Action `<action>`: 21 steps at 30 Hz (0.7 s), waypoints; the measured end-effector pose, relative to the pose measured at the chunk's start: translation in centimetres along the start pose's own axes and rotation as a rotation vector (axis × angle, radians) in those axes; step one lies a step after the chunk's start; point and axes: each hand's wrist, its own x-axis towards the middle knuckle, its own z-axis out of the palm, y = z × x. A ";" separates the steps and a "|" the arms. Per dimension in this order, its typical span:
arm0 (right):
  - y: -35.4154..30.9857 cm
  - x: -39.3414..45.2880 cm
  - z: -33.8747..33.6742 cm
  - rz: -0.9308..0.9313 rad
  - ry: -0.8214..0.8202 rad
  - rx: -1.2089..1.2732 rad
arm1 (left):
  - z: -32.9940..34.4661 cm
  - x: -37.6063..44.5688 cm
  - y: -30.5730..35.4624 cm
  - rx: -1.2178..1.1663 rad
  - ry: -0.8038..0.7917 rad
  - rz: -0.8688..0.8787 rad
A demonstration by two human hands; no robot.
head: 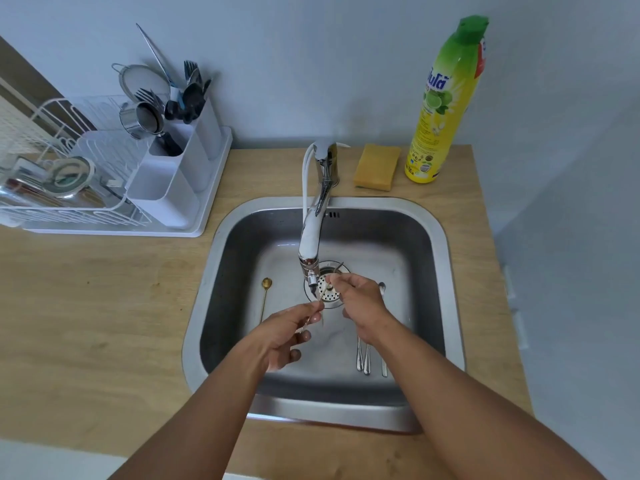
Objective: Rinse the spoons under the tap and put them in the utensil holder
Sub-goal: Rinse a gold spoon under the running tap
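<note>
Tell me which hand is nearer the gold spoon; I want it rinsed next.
Left. The left hand is just right of the gold spoon in the sink; the right hand is farther right, past the drain.

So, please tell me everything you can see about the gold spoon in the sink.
The gold spoon is thin, with a small round bowl and a long, slim handle, and looks like gold-coloured metal. It lies flat on the floor of the steel sink, at the left side, bowl pointing to the back wall. It lies apart from the other spoons, and neither hand touches it.
</note>
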 end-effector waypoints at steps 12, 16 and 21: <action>2.6 -1.6 0.8 0.052 -0.025 -0.069 | -0.4 0.2 0.0 0.123 0.219 0.081; 3.7 -1.9 0.8 0.063 -0.094 -0.045 | -0.1 -0.2 0.9 0.196 0.185 0.077; 2.9 -1.6 0.5 0.049 -0.131 -0.069 | 0.0 -0.4 1.3 0.240 0.118 0.057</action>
